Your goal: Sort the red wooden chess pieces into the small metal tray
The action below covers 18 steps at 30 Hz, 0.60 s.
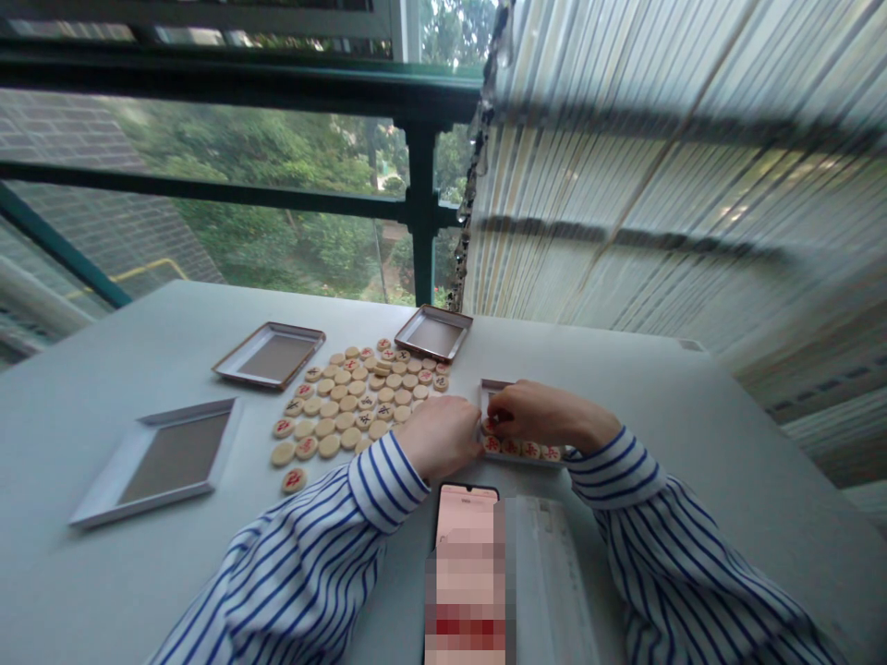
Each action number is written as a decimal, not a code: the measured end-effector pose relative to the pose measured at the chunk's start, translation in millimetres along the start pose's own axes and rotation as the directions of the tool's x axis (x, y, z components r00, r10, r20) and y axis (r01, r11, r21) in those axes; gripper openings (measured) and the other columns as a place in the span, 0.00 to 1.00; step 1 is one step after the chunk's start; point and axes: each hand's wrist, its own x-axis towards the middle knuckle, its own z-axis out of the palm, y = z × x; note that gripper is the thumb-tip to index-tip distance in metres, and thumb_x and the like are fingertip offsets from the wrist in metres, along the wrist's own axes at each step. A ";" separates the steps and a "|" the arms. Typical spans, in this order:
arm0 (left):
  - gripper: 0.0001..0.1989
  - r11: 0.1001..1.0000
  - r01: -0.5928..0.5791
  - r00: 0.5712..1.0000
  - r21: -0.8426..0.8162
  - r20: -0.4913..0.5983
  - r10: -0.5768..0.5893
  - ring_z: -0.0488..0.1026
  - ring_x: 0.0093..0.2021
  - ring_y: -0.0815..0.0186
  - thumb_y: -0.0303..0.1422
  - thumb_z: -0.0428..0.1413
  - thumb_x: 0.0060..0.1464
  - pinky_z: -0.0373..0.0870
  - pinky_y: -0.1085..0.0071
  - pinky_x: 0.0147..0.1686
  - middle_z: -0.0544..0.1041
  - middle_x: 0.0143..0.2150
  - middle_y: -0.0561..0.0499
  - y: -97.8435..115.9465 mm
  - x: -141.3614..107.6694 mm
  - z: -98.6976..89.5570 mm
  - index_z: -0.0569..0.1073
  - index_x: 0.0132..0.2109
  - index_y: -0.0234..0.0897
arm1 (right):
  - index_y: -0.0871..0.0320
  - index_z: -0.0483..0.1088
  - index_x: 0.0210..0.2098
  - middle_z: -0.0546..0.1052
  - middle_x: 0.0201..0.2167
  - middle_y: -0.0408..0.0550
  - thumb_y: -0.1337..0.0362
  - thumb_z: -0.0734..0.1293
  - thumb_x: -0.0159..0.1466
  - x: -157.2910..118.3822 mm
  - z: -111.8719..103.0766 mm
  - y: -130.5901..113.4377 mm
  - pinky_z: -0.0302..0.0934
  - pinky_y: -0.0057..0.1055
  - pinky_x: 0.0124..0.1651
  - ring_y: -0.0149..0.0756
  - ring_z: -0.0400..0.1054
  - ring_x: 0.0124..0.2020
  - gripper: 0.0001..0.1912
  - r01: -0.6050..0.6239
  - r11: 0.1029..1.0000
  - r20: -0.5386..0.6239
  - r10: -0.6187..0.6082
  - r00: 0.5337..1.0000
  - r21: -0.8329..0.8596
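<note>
Round wooden Chinese chess pieces, some with red or black characters and others blank side up, lie spread over the table's middle. My left hand is closed at the left edge of a small box tray; its fingertips are hidden, so what it holds does not show. Over the tray, my right hand has its fingers bent together on a Chinese chess piece at the left inside. Along the tray's near side runs a row of red-marked pieces. My right hand covers much of the tray.
Three more shallow box parts stand around the pieces: a brown-rimmed one, another at the back, and a white one at left. In front of me lie a phone and a pale translucent case. Windows and a curtain border the white table.
</note>
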 end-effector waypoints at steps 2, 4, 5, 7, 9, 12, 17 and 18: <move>0.14 1.000 -0.008 1.000 0.007 -0.009 0.009 0.73 0.39 0.55 0.39 0.50 0.48 0.66 0.65 0.36 0.76 0.37 0.42 -0.9 0.3 1.1 0.73 0.37 0.36 | 0.59 0.74 0.34 0.76 0.29 0.50 0.64 0.60 0.57 -0.6 -1.5 -1.3 0.50 0.25 0.26 0.32 0.67 0.27 0.12 -0.007 1.000 0.008 0.007 1.000 0.002; 0.14 1.000 -0.018 1.000 0.011 -0.020 0.018 0.73 0.38 0.56 0.39 0.50 0.48 0.66 0.65 0.35 0.76 0.37 0.43 -1.8 0.4 1.9 0.73 0.37 0.36 | 0.59 0.74 0.34 0.76 0.29 0.50 0.64 0.60 0.57 -1.4 -2.5 -1.8 0.50 0.25 0.26 0.32 0.67 0.27 0.12 -0.009 1.000 0.005 0.008 1.000 0.011; 0.14 1.000 -0.019 1.000 0.013 -0.020 0.019 0.73 0.38 0.56 0.39 0.50 0.48 0.66 0.65 0.35 0.76 0.36 0.43 -2.1 0.3 2.1 0.73 0.37 0.36 | 0.59 0.74 0.34 0.76 0.29 0.50 0.64 0.60 0.57 -1.8 -2.9 -1.8 0.50 0.25 0.26 0.31 0.67 0.26 0.12 -0.008 1.000 0.001 0.008 1.000 0.015; 0.14 1.000 -0.017 1.000 0.014 -0.018 0.018 0.73 0.38 0.56 0.39 0.50 0.48 0.67 0.65 0.35 0.76 0.37 0.43 -2.3 -0.1 1.7 0.73 0.37 0.36 | 0.59 0.74 0.34 0.76 0.28 0.50 0.63 0.60 0.57 -2.6 -3.5 -1.5 0.50 0.25 0.26 0.31 0.66 0.26 0.12 -0.010 1.000 -0.004 0.010 1.000 0.018; 0.14 1.000 -0.013 1.000 0.014 -0.015 0.013 0.73 0.38 0.56 0.39 0.50 0.48 0.67 0.65 0.36 0.76 0.37 0.43 -1.6 -0.7 0.7 0.73 0.37 0.36 | 0.59 0.73 0.34 0.76 0.28 0.50 0.62 0.60 0.57 -3.3 -4.1 -1.3 0.50 0.25 0.25 0.31 0.66 0.26 0.12 -0.015 1.000 0.000 0.015 1.000 0.016; 0.14 1.000 -0.003 1.000 0.006 -0.005 0.003 0.72 0.40 0.55 0.39 0.50 0.48 0.66 0.65 0.37 0.76 0.38 0.42 0.2 -1.3 -1.4 0.73 0.38 0.36 | 0.58 0.73 0.34 0.76 0.29 0.50 0.62 0.60 0.58 -3.8 -4.7 -1.2 0.50 0.25 0.26 0.31 0.66 0.26 0.12 -0.020 1.000 0.012 0.020 1.000 0.021; 0.14 1.000 0.006 1.000 -0.001 0.014 -0.006 0.72 0.40 0.54 0.38 0.50 0.48 0.66 0.64 0.37 0.76 0.37 0.42 1.1 -1.5 -3.5 0.73 0.38 0.35 | 0.58 0.73 0.36 0.76 0.30 0.50 0.61 0.59 0.58 -3.6 -4.2 -0.2 0.50 0.25 0.26 0.32 0.66 0.27 0.14 -0.015 0.999 0.012 0.015 1.000 0.030; 0.14 1.000 0.006 1.000 0.002 0.013 -0.006 0.73 0.39 0.54 0.38 0.50 0.48 0.66 0.64 0.37 0.76 0.37 0.42 0.9 -1.4 -3.4 0.73 0.37 0.35 | 0.59 0.73 0.36 0.76 0.29 0.50 0.60 0.59 0.58 -3.6 -4.1 -0.1 0.50 0.25 0.26 0.32 0.66 0.27 0.14 -0.011 0.999 0.005 0.010 1.000 0.032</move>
